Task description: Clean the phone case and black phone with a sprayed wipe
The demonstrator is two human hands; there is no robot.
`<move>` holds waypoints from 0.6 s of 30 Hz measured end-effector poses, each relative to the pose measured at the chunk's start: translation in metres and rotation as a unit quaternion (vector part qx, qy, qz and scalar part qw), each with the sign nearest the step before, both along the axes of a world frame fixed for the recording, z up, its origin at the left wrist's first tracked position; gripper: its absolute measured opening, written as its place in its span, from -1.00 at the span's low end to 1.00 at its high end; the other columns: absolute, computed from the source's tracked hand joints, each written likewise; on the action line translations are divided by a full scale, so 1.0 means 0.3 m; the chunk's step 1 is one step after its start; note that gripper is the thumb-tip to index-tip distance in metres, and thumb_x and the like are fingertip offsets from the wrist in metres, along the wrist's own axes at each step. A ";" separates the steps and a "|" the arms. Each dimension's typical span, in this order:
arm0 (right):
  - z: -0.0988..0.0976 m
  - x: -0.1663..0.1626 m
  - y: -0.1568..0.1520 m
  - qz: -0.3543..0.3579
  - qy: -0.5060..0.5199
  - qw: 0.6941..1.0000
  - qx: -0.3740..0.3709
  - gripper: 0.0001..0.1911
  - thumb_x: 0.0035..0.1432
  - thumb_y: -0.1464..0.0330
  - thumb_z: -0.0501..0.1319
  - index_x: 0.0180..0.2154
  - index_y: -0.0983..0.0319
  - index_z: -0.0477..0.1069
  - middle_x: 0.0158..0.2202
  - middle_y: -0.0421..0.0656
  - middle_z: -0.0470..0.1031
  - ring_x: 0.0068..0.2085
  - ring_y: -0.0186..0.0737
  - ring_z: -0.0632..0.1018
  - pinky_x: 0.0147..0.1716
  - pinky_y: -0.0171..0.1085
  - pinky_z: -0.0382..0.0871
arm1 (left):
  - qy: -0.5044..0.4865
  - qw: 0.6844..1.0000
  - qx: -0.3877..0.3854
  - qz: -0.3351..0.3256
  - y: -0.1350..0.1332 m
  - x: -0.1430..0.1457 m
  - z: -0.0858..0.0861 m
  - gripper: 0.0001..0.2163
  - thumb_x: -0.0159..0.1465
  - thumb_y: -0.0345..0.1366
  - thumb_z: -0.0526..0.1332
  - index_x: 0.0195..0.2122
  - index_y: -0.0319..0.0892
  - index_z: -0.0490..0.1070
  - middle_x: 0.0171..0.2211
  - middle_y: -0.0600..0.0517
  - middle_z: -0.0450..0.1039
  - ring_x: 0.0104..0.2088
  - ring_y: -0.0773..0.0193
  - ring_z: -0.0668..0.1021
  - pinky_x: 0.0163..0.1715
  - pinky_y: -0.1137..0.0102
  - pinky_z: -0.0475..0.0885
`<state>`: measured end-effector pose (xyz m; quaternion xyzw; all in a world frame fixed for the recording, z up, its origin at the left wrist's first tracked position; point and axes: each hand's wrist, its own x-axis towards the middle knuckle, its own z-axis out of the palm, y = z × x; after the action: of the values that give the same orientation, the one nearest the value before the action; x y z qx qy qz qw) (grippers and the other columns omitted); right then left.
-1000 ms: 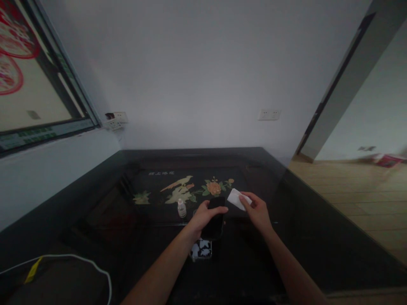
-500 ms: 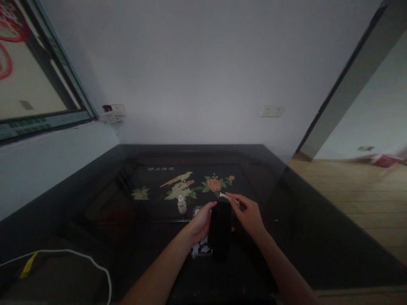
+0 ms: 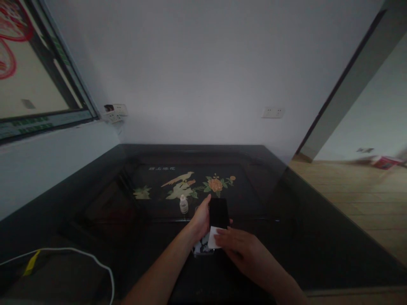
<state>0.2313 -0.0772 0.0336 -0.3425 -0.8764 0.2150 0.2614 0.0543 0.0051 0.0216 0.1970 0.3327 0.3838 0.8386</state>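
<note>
Phone (image 3: 218, 212): black, screen dark, held just above the near middle of the table, long axis pointing away from the person.

Table (image 3: 286, 237): dark, glossy top with an inlaid bird-and-flower panel (image 3: 182, 186) beyond the hands. A white cable (image 3: 79, 256) lies at its near left corner, well apart from the work.

Right hand (image 3: 241, 250): fingers close together and laid flat, pinning a white wipe (image 3: 213, 237) against the near end of the phone's face.

Left hand (image 3: 201, 220): wrapped around the phone's left edge, thumb up along the side, the other fingers hidden behind the phone.

Phone case (image 3: 199, 248): patterned in white, lying on the table directly under the hands and partly covered by them.

Small bottle (image 3: 183, 204): clear, capped, upright, just left of the left hand.

Risks, as judged: the phone is gripped along one edge only, so pressure from the wipe could twist it loose onto the hard top. The left wrist is near the bottle; a sideways shift could topple it.
</note>
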 end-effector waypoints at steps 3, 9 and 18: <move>0.058 -0.005 -0.084 0.034 0.017 0.997 -0.072 -0.61 0.33 0.51 0.22 0.09 0.04 0.56 0.09 -0.25 0.63 0.12 -0.24 0.61 0.24 -0.25 0.40 | 0.008 1.000 0.002 -0.018 -0.001 -0.012 0.003 -0.42 0.42 0.14 -0.03 0.10 -0.29 0.39 -0.23 -0.18 0.61 -0.25 -0.06 0.69 -0.19 0.15 0.56; 0.141 0.013 -0.067 0.013 0.078 0.984 -0.160 -0.70 0.34 0.42 0.23 0.00 0.01 0.62 -0.02 -0.24 0.68 0.01 -0.17 0.68 0.08 -0.22 0.55 | 0.016 1.000 0.009 -0.013 -0.006 -0.011 0.009 -0.42 0.43 0.15 -0.06 0.08 -0.28 0.38 -0.26 -0.18 0.60 -0.26 -0.07 0.70 -0.19 0.16 0.55; 0.080 0.001 0.260 -0.169 0.177 0.969 -0.009 -0.73 0.34 0.30 0.22 0.00 0.11 0.62 0.02 -0.11 0.66 0.06 0.02 0.64 0.16 0.06 0.48 | -0.006 1.000 0.026 -0.003 -0.013 0.000 0.004 -0.46 0.43 0.12 0.02 0.17 -0.23 0.38 -0.21 -0.15 0.61 -0.26 0.00 0.69 -0.14 0.13 0.56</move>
<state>0.2316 0.0009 0.0577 -0.4445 -0.7435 0.2325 0.4422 0.0544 0.0012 0.0227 0.2173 0.3169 0.3911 0.8363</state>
